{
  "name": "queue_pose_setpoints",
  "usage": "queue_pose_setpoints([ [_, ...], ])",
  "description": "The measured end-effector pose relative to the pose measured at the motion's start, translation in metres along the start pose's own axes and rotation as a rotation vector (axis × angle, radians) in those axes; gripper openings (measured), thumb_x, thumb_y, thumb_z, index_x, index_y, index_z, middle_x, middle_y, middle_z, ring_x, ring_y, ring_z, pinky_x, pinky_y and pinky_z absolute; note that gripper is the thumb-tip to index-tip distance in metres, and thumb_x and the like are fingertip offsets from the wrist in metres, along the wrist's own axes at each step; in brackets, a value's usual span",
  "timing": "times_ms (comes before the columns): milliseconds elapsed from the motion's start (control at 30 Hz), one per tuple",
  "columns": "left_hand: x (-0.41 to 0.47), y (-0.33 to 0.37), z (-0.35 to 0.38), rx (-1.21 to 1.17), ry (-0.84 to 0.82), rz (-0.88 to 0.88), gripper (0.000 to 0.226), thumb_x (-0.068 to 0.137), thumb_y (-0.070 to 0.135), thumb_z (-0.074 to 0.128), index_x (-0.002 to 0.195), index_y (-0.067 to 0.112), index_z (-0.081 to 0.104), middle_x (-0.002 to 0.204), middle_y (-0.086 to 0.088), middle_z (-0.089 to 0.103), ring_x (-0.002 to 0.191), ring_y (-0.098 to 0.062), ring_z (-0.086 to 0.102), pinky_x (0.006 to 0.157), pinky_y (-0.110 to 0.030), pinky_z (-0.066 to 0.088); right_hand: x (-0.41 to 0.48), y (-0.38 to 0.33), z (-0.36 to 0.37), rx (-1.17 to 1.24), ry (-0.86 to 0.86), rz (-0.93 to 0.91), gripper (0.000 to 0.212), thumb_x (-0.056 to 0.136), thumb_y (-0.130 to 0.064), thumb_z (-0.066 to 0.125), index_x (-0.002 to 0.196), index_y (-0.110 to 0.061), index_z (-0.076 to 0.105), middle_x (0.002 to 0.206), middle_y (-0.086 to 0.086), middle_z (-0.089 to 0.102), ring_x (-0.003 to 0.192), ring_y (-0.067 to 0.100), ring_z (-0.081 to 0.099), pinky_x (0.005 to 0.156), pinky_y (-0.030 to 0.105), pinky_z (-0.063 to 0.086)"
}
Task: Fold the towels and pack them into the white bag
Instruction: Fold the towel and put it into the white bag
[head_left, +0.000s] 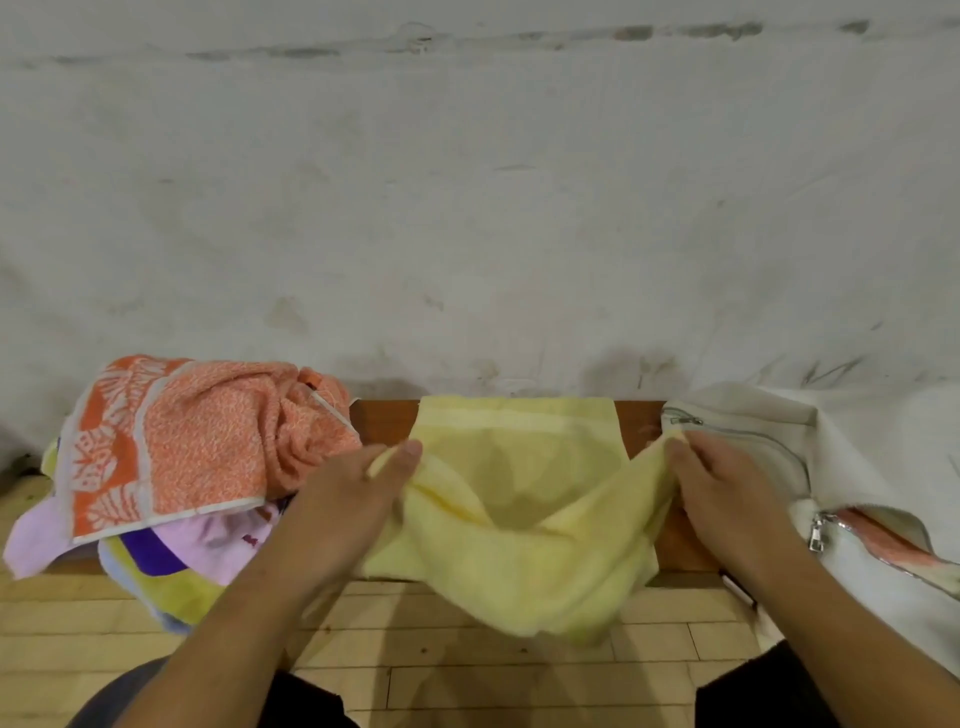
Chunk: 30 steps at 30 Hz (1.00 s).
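A pale yellow towel lies over the middle of a low wooden bench, its near part sagging over the front edge. My left hand pinches the towel's left corner. My right hand pinches its right corner, and the cloth sags between them. The white bag lies at the right end of the bench with its zip open; an orange towel shows inside.
A heap of unfolded towels sits at the left end of the bench: an orange patterned one on top, pink, purple and yellow-green ones beneath. A rough white wall stands right behind the bench. A pale wooden floor lies below.
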<state>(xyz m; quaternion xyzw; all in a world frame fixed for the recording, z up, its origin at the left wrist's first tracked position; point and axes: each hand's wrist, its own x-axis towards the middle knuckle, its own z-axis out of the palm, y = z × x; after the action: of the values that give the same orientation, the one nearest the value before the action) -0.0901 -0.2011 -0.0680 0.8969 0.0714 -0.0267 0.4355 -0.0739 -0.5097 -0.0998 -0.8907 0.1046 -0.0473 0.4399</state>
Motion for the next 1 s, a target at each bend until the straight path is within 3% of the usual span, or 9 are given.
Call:
queue_pose_setpoints([
  [100, 0.044, 0.007, -0.002, -0.016, 0.036, -0.035, 0.033, 0.102, 0.054, 0.042, 0.092, 0.032, 0.064, 0.088, 0.018, 0.060, 0.087, -0.009, 0.059, 0.075, -0.031, 0.044, 0.037, -0.001, 0.009, 0.165, 0.013, 0.071, 0.038, 0.105, -0.035, 0.043, 0.102, -0.002, 0.061, 0.097, 0.020, 0.065, 0.087, 0.034, 0.061, 0.083, 0.045, 0.052],
  [167, 0.072, -0.011, 0.011, 0.076, -0.058, -0.061, 0.044, 0.099, 0.060, 0.042, 0.103, 0.024, 0.067, 0.096, 0.009, 0.068, 0.095, -0.017, 0.065, 0.084, -0.034, 0.050, 0.051, 0.011, 0.027, 0.119, -0.095, 0.098, 0.038, 0.106, -0.037, 0.041, 0.100, -0.005, 0.061, 0.092, 0.017, 0.065, 0.085, 0.031, 0.061, 0.077, 0.039, 0.049],
  [233, 0.085, -0.037, 0.030, 0.165, -0.216, -0.046, 0.068, 0.089, 0.075, 0.042, 0.131, 0.024, 0.060, 0.123, 0.003, 0.068, 0.111, -0.018, 0.065, 0.096, -0.035, 0.052, 0.054, 0.029, 0.046, 0.066, -0.220, 0.110, 0.037, 0.107, -0.039, 0.041, 0.101, -0.009, 0.062, 0.098, 0.015, 0.068, 0.090, 0.032, 0.064, 0.076, 0.036, 0.049],
  [367, 0.090, -0.061, 0.059, 0.327, -0.370, 0.012, 0.070, 0.098, 0.063, 0.042, 0.156, 0.023, 0.034, 0.160, 0.010, 0.036, 0.143, -0.008, 0.037, 0.116, -0.026, 0.029, 0.049, 0.048, 0.059, -0.054, -0.274, 0.049, 0.036, 0.105, -0.044, 0.040, 0.086, -0.018, 0.056, 0.077, 0.004, 0.063, 0.068, 0.017, 0.057, 0.070, 0.040, 0.049],
  [467, 0.084, -0.053, 0.066, 0.522, -0.361, 0.009, 0.064, 0.100, 0.061, 0.040, 0.146, 0.017, 0.049, 0.148, 0.001, 0.053, 0.130, -0.016, 0.052, 0.102, -0.029, 0.042, 0.045, 0.049, 0.052, -0.159, -0.310, -0.034, 0.032, 0.106, -0.039, 0.042, 0.083, -0.020, 0.055, 0.071, 0.002, 0.062, 0.064, 0.011, 0.056, 0.067, 0.035, 0.048],
  [567, 0.074, -0.044, 0.058, 0.565, -0.405, -0.069, 0.054, 0.096, 0.064, 0.043, 0.104, 0.017, 0.069, 0.099, 0.000, 0.071, 0.085, -0.010, 0.062, 0.069, -0.028, 0.041, 0.039, 0.053, 0.044, -0.269, -0.354, -0.019, 0.032, 0.106, -0.036, 0.042, 0.086, -0.018, 0.059, 0.073, 0.001, 0.064, 0.068, 0.013, 0.059, 0.068, 0.031, 0.048],
  [667, 0.071, -0.044, 0.047, 0.495, -0.449, -0.077, 0.056, 0.093, 0.065, 0.049, 0.061, 0.020, 0.049, 0.054, 0.008, 0.050, 0.051, -0.004, 0.046, 0.056, -0.027, 0.034, 0.037, 0.056, 0.042, -0.313, -0.306, 0.007, 0.032, 0.104, -0.030, 0.047, 0.077, -0.015, 0.056, 0.068, 0.003, 0.062, 0.064, 0.016, 0.057, 0.065, 0.035, 0.049],
  [800, 0.080, -0.049, 0.039, 0.470, -0.396, -0.030, 0.053, 0.097, 0.061, 0.046, 0.062, 0.022, 0.044, 0.057, 0.004, 0.044, 0.050, -0.008, 0.041, 0.056, -0.028, 0.034, 0.041, 0.045, 0.040, -0.190, -0.163, 0.057, 0.031, 0.101, -0.022, 0.049, 0.075, -0.005, 0.053, 0.068, 0.013, 0.058, 0.059, 0.016, 0.046, 0.056, 0.030, 0.038],
  [1000, 0.095, -0.060, 0.051, 0.494, -0.357, -0.034, 0.045, 0.102, 0.056, 0.039, 0.078, 0.020, 0.053, 0.072, 0.004, 0.059, 0.066, -0.012, 0.056, 0.059, -0.029, 0.036, 0.060, 0.047, 0.052, 0.120, -0.092, 0.223, 0.031, 0.102, -0.024, 0.045, 0.090, 0.002, 0.058, 0.091, 0.027, 0.062, 0.071, 0.022, 0.051, 0.062, 0.035, 0.039],
])
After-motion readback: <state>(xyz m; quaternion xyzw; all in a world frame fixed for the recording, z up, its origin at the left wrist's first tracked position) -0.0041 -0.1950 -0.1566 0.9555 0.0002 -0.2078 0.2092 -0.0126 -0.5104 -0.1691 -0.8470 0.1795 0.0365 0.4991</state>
